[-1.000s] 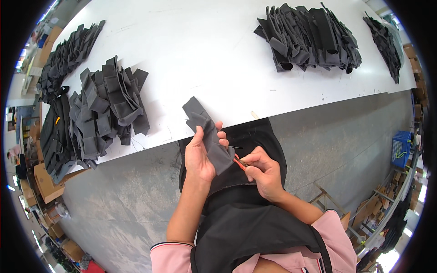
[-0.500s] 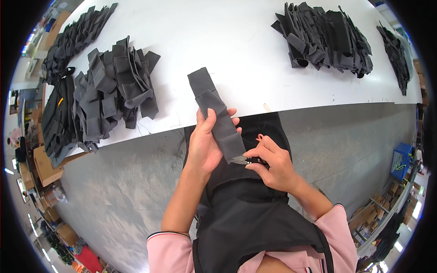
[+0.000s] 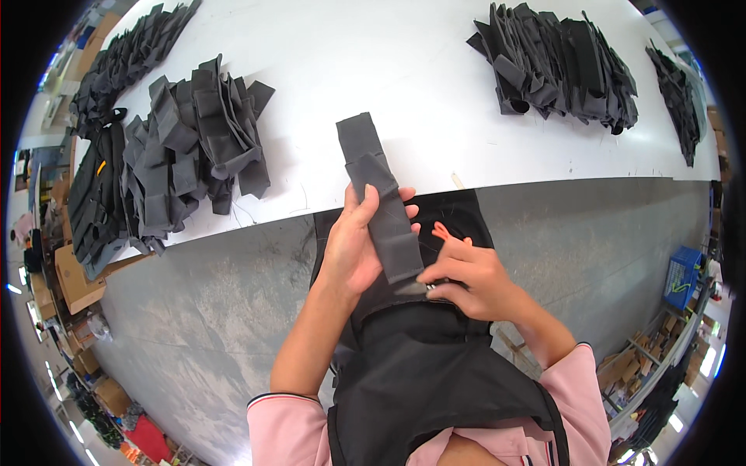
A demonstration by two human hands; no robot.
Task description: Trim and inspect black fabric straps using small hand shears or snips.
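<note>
My left hand [image 3: 359, 245] is closed round a dark grey folded fabric strip [image 3: 395, 233], thumb on top and fingertips showing at its right edge. The strip's far end reaches over the table edge; its near end hangs above my black apron [image 3: 435, 373]. Pinched in my right hand [image 3: 474, 281] is a small pair of thread snips [image 3: 412, 288], its pale blades close to the strip's lower end. An orange loop [image 3: 441, 231] sticks out above the right fingers. Most of the snips' body is hidden by that hand.
On the white table [image 3: 373, 70] lie a heap of grey strips [image 3: 194, 147] at left and another bundle [image 3: 556, 70] at far right. A black strapped item [image 3: 97, 194] lies by the left edge. A blue crate [image 3: 684, 276] and shelves stand at right; cardboard boxes [image 3: 78, 283] stand at left.
The strip has turned a little more upright and shifted slightly right. My right hand with the snips has moved slightly down and right, and the blades now sit just below the strip's end.
</note>
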